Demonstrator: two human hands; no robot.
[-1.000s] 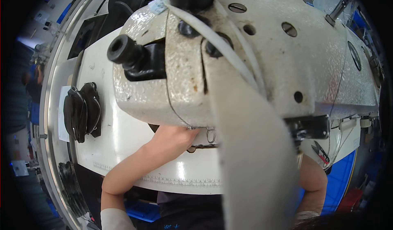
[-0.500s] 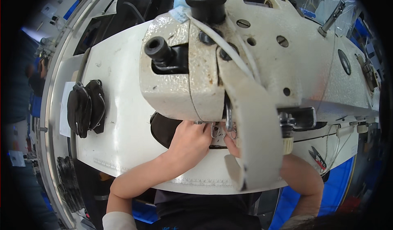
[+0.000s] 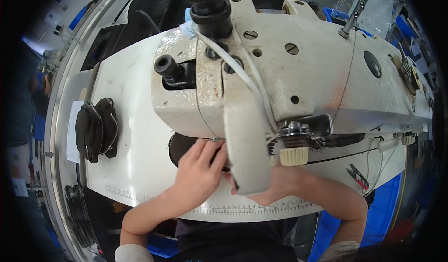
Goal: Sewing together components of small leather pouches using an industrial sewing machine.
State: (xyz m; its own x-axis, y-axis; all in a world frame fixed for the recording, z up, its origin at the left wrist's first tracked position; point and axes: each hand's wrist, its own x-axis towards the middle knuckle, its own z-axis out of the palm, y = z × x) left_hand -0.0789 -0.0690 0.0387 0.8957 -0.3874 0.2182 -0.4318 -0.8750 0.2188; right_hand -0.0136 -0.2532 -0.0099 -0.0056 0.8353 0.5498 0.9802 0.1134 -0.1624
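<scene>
A white sewing machine point(image 3: 186, 108) fills the upper middle of the view, its head above a black fabric piece point(image 3: 179, 146) with a rounded left edge. My left hand point(image 3: 198, 168) is at this piece below the machine head, fingers bent and closed on it; the fingertips are partly hidden. To its right, my right hand point(image 3: 273, 187) is low over the table's near side, close to the left hand. A pale curved guard point(image 3: 245, 140) on the machine covers most of its fingers, so what they hold does not show.
Two black zippered pouches point(image 3: 96, 129) stand on the white table point(image 3: 135, 154) at the left, beside a white paper sheet. Red-handled thread snips point(image 3: 358, 176) lie at the right. A ruler strip point(image 3: 252, 208) runs along the near edge. Blue bins are below right.
My right hand has drawn back toward me from beneath the machine head. My left hand has shifted slightly left and its fingers have spread a little. The whole view has also shifted.
</scene>
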